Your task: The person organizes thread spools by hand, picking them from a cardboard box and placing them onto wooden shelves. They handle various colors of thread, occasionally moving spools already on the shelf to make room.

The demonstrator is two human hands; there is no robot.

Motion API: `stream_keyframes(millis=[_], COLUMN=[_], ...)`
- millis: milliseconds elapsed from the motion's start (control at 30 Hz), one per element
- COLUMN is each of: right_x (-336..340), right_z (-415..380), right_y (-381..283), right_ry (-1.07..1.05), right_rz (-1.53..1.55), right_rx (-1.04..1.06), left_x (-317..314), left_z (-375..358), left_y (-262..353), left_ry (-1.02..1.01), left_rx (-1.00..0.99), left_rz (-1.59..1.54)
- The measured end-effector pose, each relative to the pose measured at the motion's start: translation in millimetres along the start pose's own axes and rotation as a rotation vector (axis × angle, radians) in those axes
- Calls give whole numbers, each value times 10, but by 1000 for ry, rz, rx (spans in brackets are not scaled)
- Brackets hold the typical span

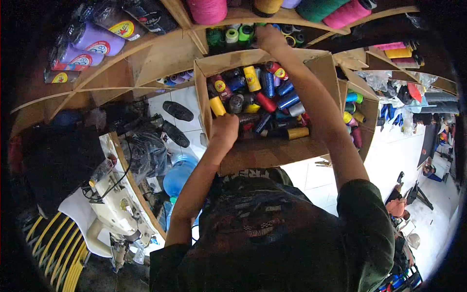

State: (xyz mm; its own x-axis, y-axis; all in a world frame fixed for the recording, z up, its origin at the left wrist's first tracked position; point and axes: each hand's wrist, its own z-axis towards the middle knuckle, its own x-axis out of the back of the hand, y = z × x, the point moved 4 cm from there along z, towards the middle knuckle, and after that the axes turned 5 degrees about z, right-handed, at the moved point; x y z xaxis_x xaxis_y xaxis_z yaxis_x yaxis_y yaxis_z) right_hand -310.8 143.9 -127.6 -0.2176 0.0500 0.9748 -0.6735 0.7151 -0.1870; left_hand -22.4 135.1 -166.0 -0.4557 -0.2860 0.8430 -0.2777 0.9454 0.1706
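Observation:
A cardboard box [323, 80] full of thread spools is in front of my body, below a wooden shelf. My left hand [225, 130] is closed inside the box's left side, just below a yellow thread spool [217, 106]; what its fingers hold is hidden. Stretched over the box, my right hand [270, 39] reaches into a shelf compartment with its fingers curled, and I cannot make out what is in them. Green thread spools [246, 33] stand beside that hand on its left. Among the boxed spools are a red one [266, 102] and a blue one [268, 84].
Large cones, including a pink one [207, 10], stand on the shelf's upper tier. At left is a sewing machine [114, 209], near a blue water jug [180, 176] and black sandals [178, 111]. A second box [370, 121] with spools adjoins at right.

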Motion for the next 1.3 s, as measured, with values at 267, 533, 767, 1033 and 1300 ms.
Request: stream_keyframes(millis=[267, 533, 767, 1033, 1300], right_x=[103, -795, -1437, -2241, -3348], right_z=[-1233, -3027, -3226, -2863, -3168], right_y=[-46, 639, 495, 165, 334], right_ry=[122, -197, -338, -808, -533], right_rz=[699, 656, 334, 178, -15], right_rx=[2, -448, -142, 61, 139], left_x=[-1483, -3147, -1797, -538, 752], left_z=[563, 755, 553, 207, -631], left_y=[96, -241, 71, 438, -135], left_ry=[-3, 747, -433, -597, -37], left_rx=[107, 544, 243, 46, -183], left_rz=[9, -1499, 250, 114, -904])
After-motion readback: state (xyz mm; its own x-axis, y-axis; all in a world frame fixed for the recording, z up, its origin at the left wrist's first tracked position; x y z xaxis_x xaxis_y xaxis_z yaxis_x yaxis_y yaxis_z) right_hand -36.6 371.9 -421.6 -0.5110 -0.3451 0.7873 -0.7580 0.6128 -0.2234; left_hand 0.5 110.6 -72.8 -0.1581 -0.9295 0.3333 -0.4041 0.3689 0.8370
